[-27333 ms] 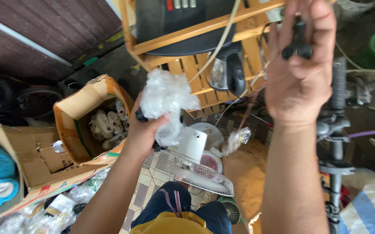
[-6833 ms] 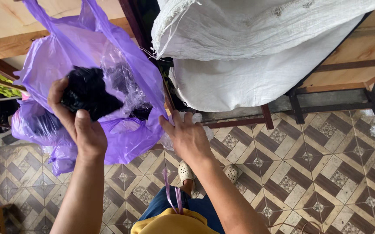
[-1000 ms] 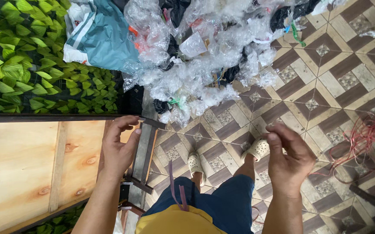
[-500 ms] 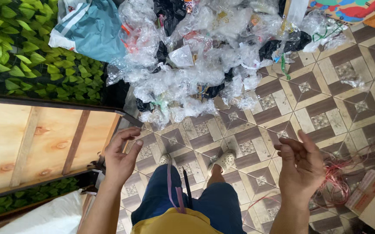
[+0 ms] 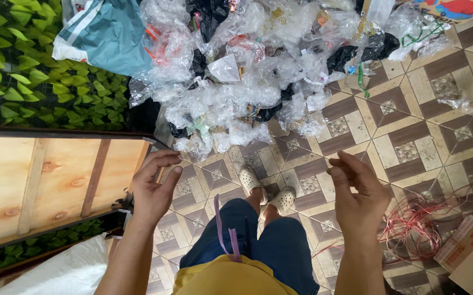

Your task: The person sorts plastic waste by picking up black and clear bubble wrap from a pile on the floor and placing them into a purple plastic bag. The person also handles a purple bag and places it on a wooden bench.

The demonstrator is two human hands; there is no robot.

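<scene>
Head cam, looking straight down: both hands are empty now. Left hand (image 5: pixel 154 188) and right hand (image 5: pixel 356 196) hang loosely curled with nothing in them, a bit wider apart than half a second ago. The plastic pile (image 5: pixel 236 82) sits on the tiled floor (image 5: pixel 411 142) just ahead of the feet, closer in view than a second back. Wooden board (image 5: pixel 45 186) at left, red string (image 5: pixel 411 229) at right.

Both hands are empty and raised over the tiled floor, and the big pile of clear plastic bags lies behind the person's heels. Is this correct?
Not quite. The head view shows the pile of plastic bags on the tiled floor ahead of the person's shoes, beyond the toes, not behind the heels. The left hand and right hand are indeed empty and raised.
</scene>
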